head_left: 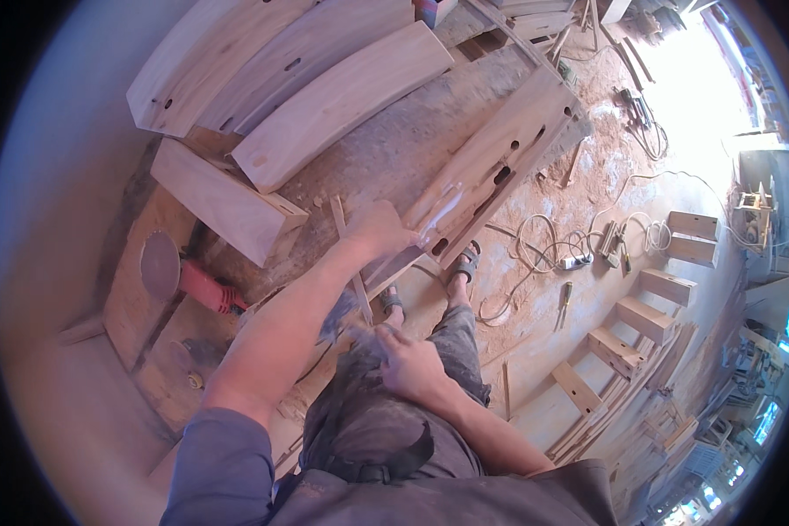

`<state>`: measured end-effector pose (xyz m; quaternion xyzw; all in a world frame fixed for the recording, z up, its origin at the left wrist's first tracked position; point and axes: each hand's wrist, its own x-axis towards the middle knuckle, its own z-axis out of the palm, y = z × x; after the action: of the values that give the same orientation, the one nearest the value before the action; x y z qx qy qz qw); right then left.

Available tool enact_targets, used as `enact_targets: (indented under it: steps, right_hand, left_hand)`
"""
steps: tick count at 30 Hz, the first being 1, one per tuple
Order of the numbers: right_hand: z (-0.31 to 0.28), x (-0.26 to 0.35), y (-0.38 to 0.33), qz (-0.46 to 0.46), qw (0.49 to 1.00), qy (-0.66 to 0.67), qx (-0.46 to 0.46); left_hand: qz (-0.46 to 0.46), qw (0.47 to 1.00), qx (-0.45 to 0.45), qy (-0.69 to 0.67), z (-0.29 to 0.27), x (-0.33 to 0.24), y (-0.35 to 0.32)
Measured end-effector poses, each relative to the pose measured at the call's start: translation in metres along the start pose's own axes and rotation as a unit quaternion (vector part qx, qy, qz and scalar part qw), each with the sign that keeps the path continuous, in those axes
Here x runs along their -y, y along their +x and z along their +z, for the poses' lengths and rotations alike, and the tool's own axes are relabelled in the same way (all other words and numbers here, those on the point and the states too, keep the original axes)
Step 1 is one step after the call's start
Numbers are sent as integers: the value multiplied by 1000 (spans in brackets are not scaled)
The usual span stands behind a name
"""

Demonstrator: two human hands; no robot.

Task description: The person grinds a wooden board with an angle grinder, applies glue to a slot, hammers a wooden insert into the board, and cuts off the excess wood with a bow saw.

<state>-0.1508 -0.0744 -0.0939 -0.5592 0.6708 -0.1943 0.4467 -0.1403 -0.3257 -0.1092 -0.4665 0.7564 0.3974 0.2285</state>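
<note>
A long pale wooden beam (486, 162) with dark oval slots lies before me, its near end close to my feet. White wet-looking streaks (443, 210) shine on its upper face. Over that near end is my left hand (381, 230), its fingers smeared by motion and bent towards the streaks; what they hold, if anything, is hidden. A thin wooden strip (361, 298) slants down beside it. My right hand (409, 361) is closed in front of my thighs, near the strip's lower end. Something blurred pokes from its fingers, too indistinct to name.
Curved wooden panels (346, 101) lie at the far left, with a shorter block (228, 197) nearer. A red power tool (206, 285) with a round disc rests at left. Cables (543, 250), a screwdriver (565, 302) and several wooden blocks (644, 317) lie on the dusty floor at right.
</note>
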Motion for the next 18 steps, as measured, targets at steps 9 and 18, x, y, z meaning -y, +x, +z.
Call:
enact_targets:
  steps: [9,18]
  right_hand:
    - [-9,-9,-2,38,999,-27,15]
    - [-15,-13,-1,57,998,-16,3]
  left_hand:
    - [28,995,-92,-31,18,9,3]
    - [29,993,-99,-53,20,9,6]
